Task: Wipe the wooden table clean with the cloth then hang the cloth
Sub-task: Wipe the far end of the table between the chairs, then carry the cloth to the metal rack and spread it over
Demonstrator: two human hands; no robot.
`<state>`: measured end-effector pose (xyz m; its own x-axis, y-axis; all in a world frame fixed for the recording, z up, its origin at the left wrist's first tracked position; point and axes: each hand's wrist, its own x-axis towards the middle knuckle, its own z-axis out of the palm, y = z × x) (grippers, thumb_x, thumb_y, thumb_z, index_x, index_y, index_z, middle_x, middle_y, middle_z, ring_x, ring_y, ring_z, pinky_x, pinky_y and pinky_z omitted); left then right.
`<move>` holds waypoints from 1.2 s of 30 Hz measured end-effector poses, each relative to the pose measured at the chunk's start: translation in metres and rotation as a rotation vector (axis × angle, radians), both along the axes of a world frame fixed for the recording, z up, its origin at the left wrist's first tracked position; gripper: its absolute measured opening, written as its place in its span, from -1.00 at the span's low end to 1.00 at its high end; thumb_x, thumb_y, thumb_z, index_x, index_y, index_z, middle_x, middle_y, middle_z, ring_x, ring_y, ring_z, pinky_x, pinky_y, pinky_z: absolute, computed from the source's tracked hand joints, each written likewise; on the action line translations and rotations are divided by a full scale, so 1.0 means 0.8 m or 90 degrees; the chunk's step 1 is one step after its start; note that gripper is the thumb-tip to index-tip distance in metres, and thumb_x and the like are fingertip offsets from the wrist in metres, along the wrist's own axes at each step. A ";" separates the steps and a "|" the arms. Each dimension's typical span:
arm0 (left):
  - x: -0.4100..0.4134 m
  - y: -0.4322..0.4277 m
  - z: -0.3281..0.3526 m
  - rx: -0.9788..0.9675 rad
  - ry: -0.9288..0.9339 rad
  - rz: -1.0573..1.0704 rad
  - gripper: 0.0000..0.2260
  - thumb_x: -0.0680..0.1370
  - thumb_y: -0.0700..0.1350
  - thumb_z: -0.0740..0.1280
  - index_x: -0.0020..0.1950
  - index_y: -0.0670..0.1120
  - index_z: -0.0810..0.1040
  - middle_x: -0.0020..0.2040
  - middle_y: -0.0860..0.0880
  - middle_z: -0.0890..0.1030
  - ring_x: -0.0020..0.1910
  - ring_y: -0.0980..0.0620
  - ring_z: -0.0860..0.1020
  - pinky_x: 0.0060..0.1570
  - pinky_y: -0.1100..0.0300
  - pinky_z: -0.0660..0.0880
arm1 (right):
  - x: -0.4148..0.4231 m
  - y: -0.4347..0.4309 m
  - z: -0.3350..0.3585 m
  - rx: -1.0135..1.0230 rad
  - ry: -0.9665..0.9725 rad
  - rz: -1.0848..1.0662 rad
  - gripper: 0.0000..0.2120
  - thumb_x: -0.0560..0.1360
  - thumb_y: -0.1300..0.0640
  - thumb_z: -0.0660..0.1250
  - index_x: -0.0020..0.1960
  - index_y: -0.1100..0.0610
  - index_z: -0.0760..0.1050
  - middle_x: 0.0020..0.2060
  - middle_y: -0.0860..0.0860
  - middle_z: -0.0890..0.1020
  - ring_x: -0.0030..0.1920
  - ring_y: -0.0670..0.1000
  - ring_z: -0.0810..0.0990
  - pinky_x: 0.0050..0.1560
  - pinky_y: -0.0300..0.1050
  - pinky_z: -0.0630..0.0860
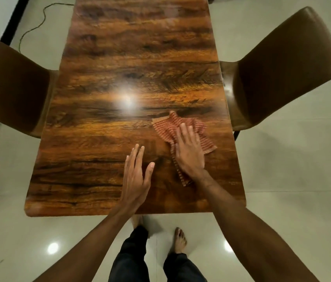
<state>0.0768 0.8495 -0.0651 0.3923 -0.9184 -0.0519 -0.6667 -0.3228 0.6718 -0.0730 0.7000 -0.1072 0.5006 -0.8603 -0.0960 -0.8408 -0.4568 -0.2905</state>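
The cloth (183, 130) is a thin, red-and-pale striped rag, crumpled and spread unevenly, with one corner poking up toward the far end and a narrow strip trailing back toward me. It lies on the right half of the table (120, 58), near the right edge and closer to my end than to the far one.

My right hand (189, 151) lies flat on top of the cloth, palm down, fingers stretched out and together, not gripping anything, just pressing it against the wood. The cloth sticks out beyond my fingertips and to the right of my hand, and the trailing strip runs along the left side of my wrist.

My left hand (136, 176) is open too, fingers straight, thumb out to the side, over the bare wood just left of the cloth and not touching it. I cannot tell whether it rests on the surface or hovers above it.

The tabletop is glossy, dark-grained brown wood with a bright lamp reflection near its middle. A brown chair (282, 64) stands at the right side and another chair (12, 86) at the left, on a pale tiled floor (292, 180). My bare feet (180, 240) show below the near table edge.
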 end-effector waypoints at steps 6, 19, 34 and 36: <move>0.101 -0.011 -0.010 0.001 0.008 0.054 -0.44 0.67 0.17 0.08 0.64 0.00 0.13 0.66 0.03 0.10 0.63 0.11 0.03 0.61 0.09 -0.09 | 0.136 -0.016 0.003 0.057 0.012 0.372 -0.38 0.71 -0.07 0.12 0.70 0.04 0.02 0.69 0.03 -0.02 0.69 0.08 -0.12 0.68 0.12 -0.12; 0.241 -0.130 -0.007 0.181 -0.016 -0.058 -0.41 0.69 0.11 0.17 0.65 -0.06 0.08 0.65 -0.07 0.13 0.63 -0.06 0.08 0.58 -0.01 0.07 | 0.181 0.000 0.038 0.074 -0.030 -0.233 -0.42 0.65 0.01 0.30 0.61 0.11 0.26 0.52 0.13 0.34 0.47 0.18 0.32 0.48 0.12 0.36; 0.281 -0.122 0.040 0.273 0.423 0.077 -0.90 0.45 -0.20 0.54 -0.05 -0.11 0.71 -0.05 -0.02 0.73 0.01 0.02 0.68 0.04 0.01 0.63 | 0.191 -0.029 0.104 0.497 -0.453 -0.319 -0.81 0.54 0.40 0.41 -0.10 0.12 0.55 -0.21 -0.04 0.68 -0.13 -0.01 0.67 -0.35 -0.12 0.62; 0.290 -0.101 0.058 0.184 0.403 0.088 -0.89 0.43 -0.23 0.56 -0.13 -0.18 0.66 -0.13 -0.06 0.71 -0.09 0.06 0.67 -0.04 0.02 0.60 | 0.189 -0.029 0.121 0.500 -0.466 -0.267 -0.83 0.56 0.39 0.38 -0.04 0.14 0.51 -0.16 0.01 0.63 -0.16 0.00 0.63 -0.33 -0.03 0.60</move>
